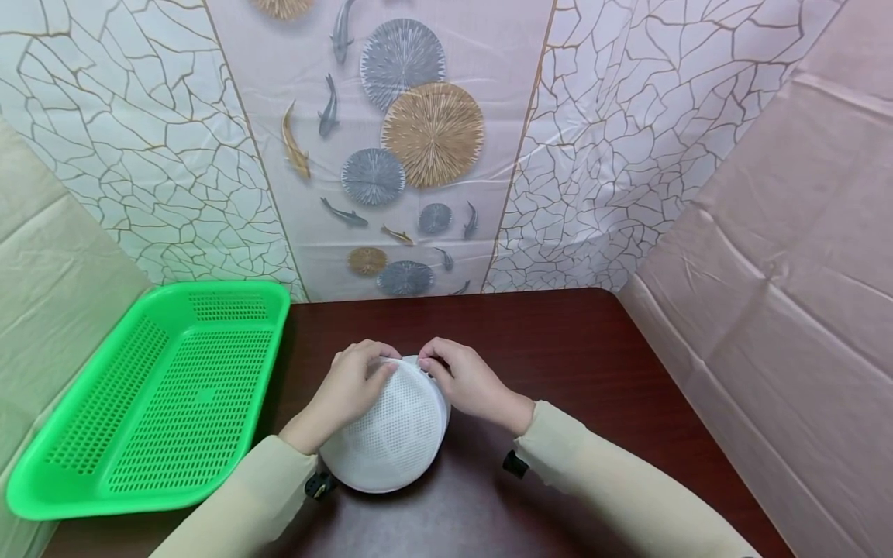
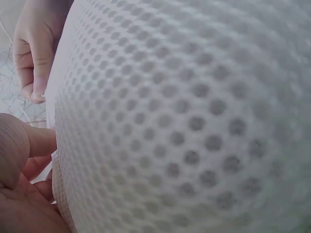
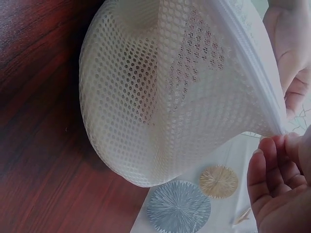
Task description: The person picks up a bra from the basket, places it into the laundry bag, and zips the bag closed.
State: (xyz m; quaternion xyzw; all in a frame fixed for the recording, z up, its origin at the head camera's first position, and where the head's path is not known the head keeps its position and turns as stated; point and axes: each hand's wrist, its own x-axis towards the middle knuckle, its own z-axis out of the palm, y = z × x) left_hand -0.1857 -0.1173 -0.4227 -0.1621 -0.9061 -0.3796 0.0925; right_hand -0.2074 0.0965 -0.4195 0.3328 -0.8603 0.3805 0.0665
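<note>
A round white mesh laundry bag (image 1: 391, 449) stands on the table, tilted between both hands. With thumb and fingers my left hand (image 1: 352, 387) grips its upper rim on the left. My right hand (image 1: 474, 384) pinches the rim's top just to the right, fingertips close to the left ones. The right wrist view shows a white zipper (image 3: 248, 58) running along the bag's edge down to the right hand's fingertips (image 3: 279, 141). Honeycomb mesh (image 2: 170, 121) fills most of the left wrist view, with the left fingers at its edge.
A green plastic basket (image 1: 275, 372) with perforated walls stands on the left side of the dark red-brown table (image 1: 558, 341). Behind the table hangs a patterned backdrop (image 1: 432, 132). Beige cloth (image 1: 788, 271) lines the right side.
</note>
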